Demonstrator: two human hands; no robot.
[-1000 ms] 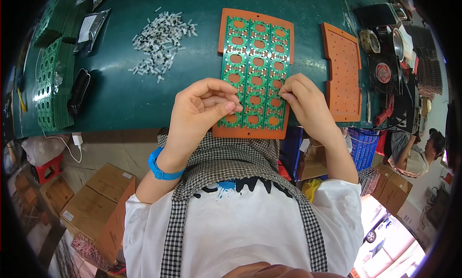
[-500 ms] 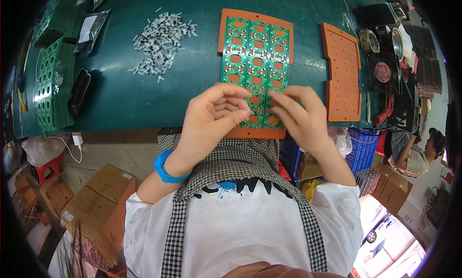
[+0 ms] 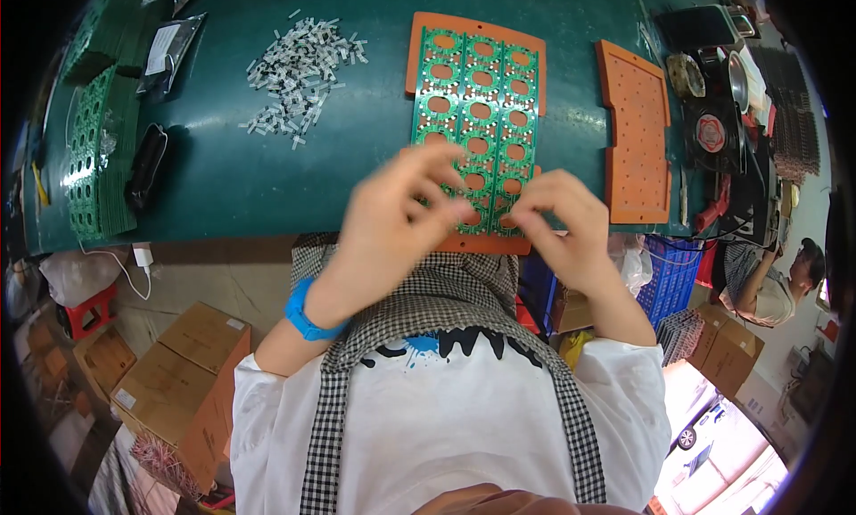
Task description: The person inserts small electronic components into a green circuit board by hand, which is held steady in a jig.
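A green circuit board panel with rows of oval openings lies over an orange fixture plate. Over the panel's lower left part is my left hand, a blue band on its wrist. Its fingers are curved and smeared by motion, so I cannot tell whether they hold anything. At the panel's lower right corner, my right hand has thumb and forefinger drawn together in a pinch against the board. Whatever lies between those fingertips is too small to make out. Small pale strips form a loose pile left of the panel.
A second orange plate with small holes lies to the right. Stacked green boards, a black case and a silvery bag occupy the left. Boxes and tools crowd the far right. Cardboard boxes stand below the table's edge.
My right fingertips have come down toward the panel's lower right corner and drawn together. The left hand has shifted and blurred. Panel and plate have moved very slightly away and right.
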